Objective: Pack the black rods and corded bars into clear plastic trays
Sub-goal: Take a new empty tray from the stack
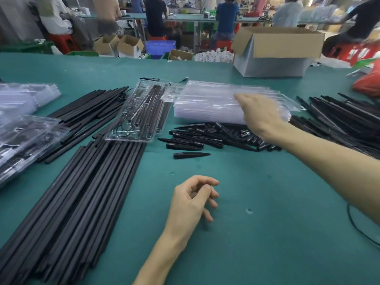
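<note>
Status: task partly complete. Filled trays lie stacked at the left edge of the table. One loaded tray, holding rods and a cord, rests at centre across the rod piles. Much stock remains: rods at near left, far rods at right, tapered tips between. The right hand lies on the empty-tray stack; blur prevents confirming a grasp. The left hand rests on the table, loosely curled, holding nothing. Probable next step: draw a fresh tray.
</note>
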`<state>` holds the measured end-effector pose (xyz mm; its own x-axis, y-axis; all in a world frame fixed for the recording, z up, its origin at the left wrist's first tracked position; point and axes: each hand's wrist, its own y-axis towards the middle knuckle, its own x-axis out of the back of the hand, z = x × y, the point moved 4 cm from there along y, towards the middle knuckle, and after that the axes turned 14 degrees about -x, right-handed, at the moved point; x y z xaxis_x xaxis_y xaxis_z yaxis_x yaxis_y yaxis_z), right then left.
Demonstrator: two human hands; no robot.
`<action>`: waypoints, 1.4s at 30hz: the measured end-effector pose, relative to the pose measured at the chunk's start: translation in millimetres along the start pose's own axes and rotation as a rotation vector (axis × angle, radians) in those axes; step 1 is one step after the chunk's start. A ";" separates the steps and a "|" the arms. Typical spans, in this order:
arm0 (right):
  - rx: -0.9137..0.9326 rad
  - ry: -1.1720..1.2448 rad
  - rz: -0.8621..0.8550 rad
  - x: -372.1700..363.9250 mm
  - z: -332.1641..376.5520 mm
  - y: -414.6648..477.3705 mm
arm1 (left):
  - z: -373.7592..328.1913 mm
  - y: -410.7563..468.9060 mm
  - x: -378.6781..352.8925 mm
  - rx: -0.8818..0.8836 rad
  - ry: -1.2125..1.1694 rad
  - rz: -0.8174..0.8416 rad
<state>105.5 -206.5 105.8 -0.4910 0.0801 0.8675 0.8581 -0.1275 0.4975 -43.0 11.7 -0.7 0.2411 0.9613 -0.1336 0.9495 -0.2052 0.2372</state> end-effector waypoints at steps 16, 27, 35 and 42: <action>-0.033 -0.066 0.068 86.2 3.6 -212.2 | 8.2 2.0 8.6 -0.039 -0.068 -0.164; -0.026 -0.112 0.210 113.8 -16.5 -364.7 | -3.9 -5.2 38.8 0.121 -0.301 -0.382; -0.035 0.208 0.547 100.8 -27.6 -358.3 | -58.4 -5.7 75.7 -0.295 1.060 -0.271; -0.111 0.423 0.632 100.7 -36.8 -338.7 | -41.2 8.8 97.2 0.049 1.777 0.099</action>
<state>-240.1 -191.7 24.9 0.0527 -0.4234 0.9044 0.9856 -0.1239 -0.1155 -19.5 110.9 28.0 -0.1623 -0.0375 0.9860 0.9587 -0.2424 0.1485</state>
